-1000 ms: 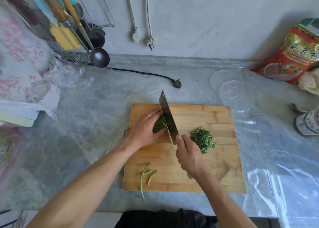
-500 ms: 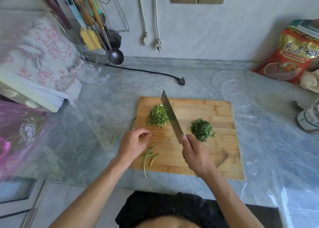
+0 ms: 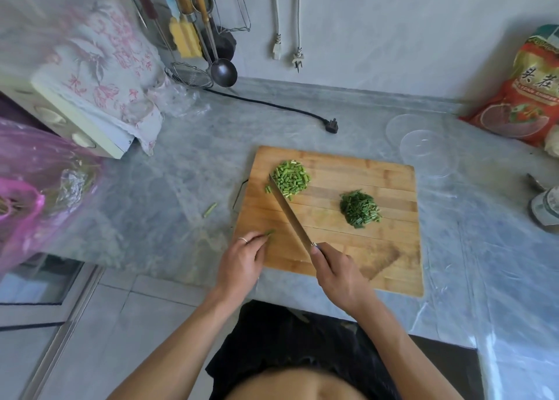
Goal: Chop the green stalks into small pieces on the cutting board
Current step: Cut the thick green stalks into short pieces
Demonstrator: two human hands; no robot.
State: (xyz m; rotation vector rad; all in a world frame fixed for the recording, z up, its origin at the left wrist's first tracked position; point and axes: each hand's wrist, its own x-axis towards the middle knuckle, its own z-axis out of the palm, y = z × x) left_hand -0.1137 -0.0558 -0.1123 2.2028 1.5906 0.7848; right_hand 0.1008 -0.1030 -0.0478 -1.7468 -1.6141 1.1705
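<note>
In the head view, a bamboo cutting board (image 3: 348,242) lay on the grey marble table (image 3: 187,182). The left hand (image 3: 242,263), at the board's 8 o'clock corner, pinched a few green stalks (image 3: 270,233) between curled fingers. The right hand (image 3: 335,274), toward 6 o'clock, grasped the handle of a cleaver (image 3: 289,212) whose blade pointed to 11 o'clock, its tip touching a pile of chopped stalk pieces (image 3: 291,179). A darker heap of finely chopped greens (image 3: 359,208) sat near the board's centre, toward 3 o'clock. One stray stalk piece (image 3: 210,209) lay on the table at the board's 9 o'clock.
</note>
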